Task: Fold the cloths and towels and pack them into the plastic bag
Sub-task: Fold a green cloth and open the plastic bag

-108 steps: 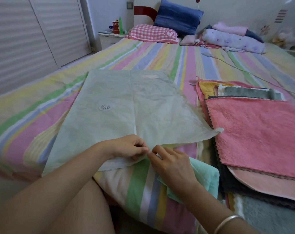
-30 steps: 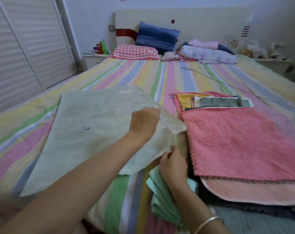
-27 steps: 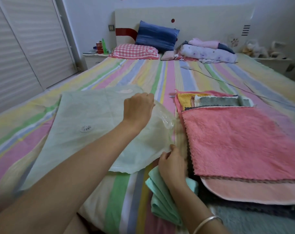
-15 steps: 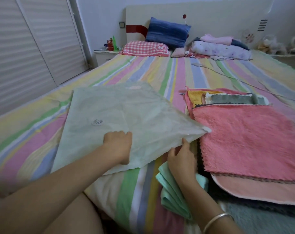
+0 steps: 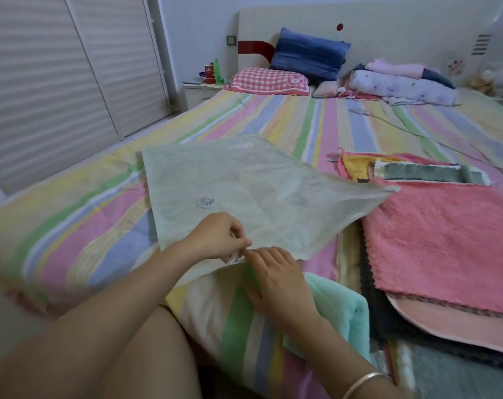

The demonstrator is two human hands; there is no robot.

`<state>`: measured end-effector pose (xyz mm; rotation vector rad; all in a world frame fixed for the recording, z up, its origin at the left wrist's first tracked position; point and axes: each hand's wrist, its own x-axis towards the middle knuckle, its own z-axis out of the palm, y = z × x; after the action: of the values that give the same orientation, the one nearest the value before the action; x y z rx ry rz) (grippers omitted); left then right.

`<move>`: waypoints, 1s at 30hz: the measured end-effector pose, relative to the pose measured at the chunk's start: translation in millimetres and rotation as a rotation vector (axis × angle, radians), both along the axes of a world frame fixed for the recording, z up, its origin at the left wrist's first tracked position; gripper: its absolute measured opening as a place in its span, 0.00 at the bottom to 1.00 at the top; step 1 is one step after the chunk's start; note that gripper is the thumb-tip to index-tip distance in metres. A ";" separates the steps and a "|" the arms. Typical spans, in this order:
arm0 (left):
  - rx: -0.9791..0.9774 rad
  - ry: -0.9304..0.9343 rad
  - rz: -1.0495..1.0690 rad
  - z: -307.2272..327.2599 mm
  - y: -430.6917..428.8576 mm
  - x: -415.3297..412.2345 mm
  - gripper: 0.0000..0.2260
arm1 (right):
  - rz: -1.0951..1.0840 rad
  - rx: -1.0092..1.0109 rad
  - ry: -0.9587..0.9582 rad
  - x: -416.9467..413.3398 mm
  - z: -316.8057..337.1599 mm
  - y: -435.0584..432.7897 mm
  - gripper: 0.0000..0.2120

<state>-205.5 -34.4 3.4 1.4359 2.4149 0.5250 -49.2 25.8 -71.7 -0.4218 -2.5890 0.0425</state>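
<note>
Plastic bag [image 5: 253, 194] lies flat on the striped bed [image 5: 316, 125]. Left hand [image 5: 218, 240] and right hand [image 5: 276, 277] meet at its near edge, both pinching it. Folded mint towel [image 5: 339, 312] under right wrist; pink cloth [image 5: 446, 243] stacked right.

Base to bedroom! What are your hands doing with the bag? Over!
Left hand and right hand pinching the plastic bag at its near edge. Bag spread on the bed, looks empty. Mint towel under right wrist, pink towel beside; nothing blocking.
</note>
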 end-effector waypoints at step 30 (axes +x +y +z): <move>0.405 0.527 -0.054 1.6 19.7 31.6 0.15 | -0.004 -0.312 0.019 116.4 59.3 41.8 0.20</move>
<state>-173.9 -14.6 5.0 2.0152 2.7635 0.7304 67.2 67.7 -12.4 -0.5340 -2.5672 0.4518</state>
